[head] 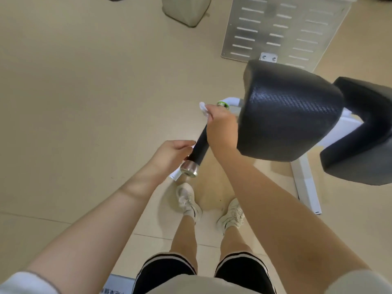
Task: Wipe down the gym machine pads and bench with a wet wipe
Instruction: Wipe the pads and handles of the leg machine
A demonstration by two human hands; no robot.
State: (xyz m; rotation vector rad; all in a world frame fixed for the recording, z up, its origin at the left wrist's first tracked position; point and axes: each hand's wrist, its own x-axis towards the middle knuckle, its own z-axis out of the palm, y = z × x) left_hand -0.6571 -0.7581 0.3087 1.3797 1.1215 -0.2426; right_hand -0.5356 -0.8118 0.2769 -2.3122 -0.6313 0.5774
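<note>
Right hand (221,126) wrapped around upper end of black handle grip (199,146), fingers clamped on white wet wipe (204,108) bunched against it. Left hand (172,154) at lower end near chrome end cap (189,169), fingers curled on a white packet (176,175). Black machine pad (292,111) just right of handle.

The handle grip (199,145) is black with a shiny silver end cap (189,169). The wet wipe (203,108) is white. The two pads (290,111) are black, the nearer one showing a fine woven mesh pattern. The machine frame (305,183) is white, with a green ring (223,104) at the handle's joint. The floor (84,81) is beige tile. The footplate (284,28) is silvery with rows of slots. The shorts (165,270) are black with a pale stripe; the shoes (187,198) are off-white.
</note>
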